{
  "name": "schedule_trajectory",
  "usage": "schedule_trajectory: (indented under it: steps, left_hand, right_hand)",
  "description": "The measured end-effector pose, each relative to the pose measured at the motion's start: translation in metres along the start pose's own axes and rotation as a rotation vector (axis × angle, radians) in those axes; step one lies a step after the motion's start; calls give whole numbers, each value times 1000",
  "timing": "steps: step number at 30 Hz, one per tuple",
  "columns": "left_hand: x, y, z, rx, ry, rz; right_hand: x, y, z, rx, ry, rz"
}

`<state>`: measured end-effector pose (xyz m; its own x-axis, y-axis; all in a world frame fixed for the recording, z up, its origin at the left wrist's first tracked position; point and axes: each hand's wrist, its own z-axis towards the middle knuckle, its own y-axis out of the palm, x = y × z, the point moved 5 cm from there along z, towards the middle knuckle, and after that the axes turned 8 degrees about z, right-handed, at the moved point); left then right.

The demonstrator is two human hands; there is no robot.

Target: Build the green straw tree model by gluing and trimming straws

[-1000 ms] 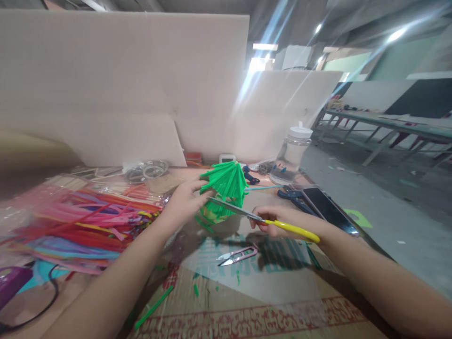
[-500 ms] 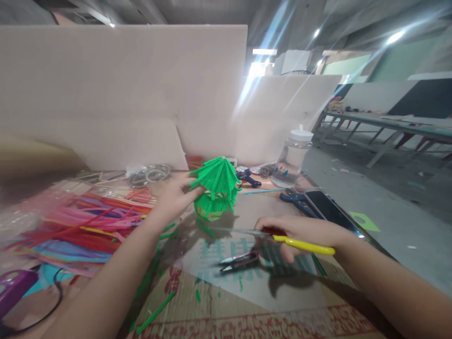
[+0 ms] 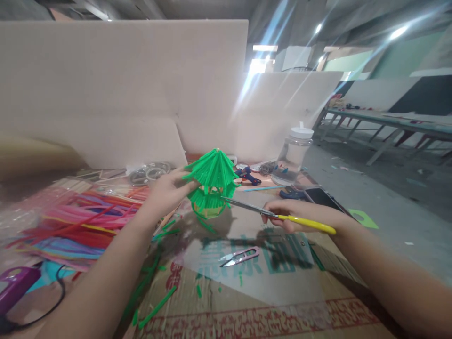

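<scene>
A small green pavilion made of pipe cleaners (image 3: pixel 212 172), with a pointed roof over a rounded base, is held up above the cardboard. My left hand (image 3: pixel 173 188) grips it at the left edge of its roof, fingers partly hidden behind it. My right hand (image 3: pixel 287 214) is closed around yellow-handled scissors (image 3: pixel 252 207), whose blades point left and reach the gap beneath the roof's right side. Whether the tips touch the green strands, I cannot tell. Below lie pink thread snips (image 3: pixel 242 255) and several green pipe cleaner offcuts (image 3: pixel 157 307).
Bundles of coloured pipe cleaners (image 3: pixel 81 221) lie at left, near a purple corded tool (image 3: pixel 17 285). A water bottle (image 3: pixel 293 153), a blue glue gun (image 3: pixel 249 175) and a phone (image 3: pixel 323 197) are behind and right. White boards (image 3: pixel 123 84) stand behind the table.
The scissors have risen from beside the snips to the green pavilion, their blades now at its roof's underside. My left hand has shifted the pavilion slightly left and turned it upright.
</scene>
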<state>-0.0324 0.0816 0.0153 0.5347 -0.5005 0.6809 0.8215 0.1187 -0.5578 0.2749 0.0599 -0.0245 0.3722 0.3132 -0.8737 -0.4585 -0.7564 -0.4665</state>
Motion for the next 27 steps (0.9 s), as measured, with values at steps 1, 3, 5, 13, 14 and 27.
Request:
schedule_trajectory:
  steps: [1, 3, 5, 13, 14, 27]
  left_hand:
    - [-1, -1, 0, -7, -10, -18]
    - [-6, -4, 1, -32, -33, -75]
    - [-16, -7, 1, -59, -58, -149]
    - [-67, -12, -3, -121, -202, -292]
    - [-69, -12, -4, -123, -206, -301]
    - [-61, -4, -5, -229, -156, -244]
  right_hand:
    - [0, 0, 0, -2, 3, 2]
    - [-2, -3, -2, -3, 17, 4]
    - [-6, -7, -8, 7, 35, 21]
    - [3, -10, -11, 5, 106, -328]
    - [9, -7, -6, 6, 99, -419]
    - [-10, -13, 15, 670, -175, -668]
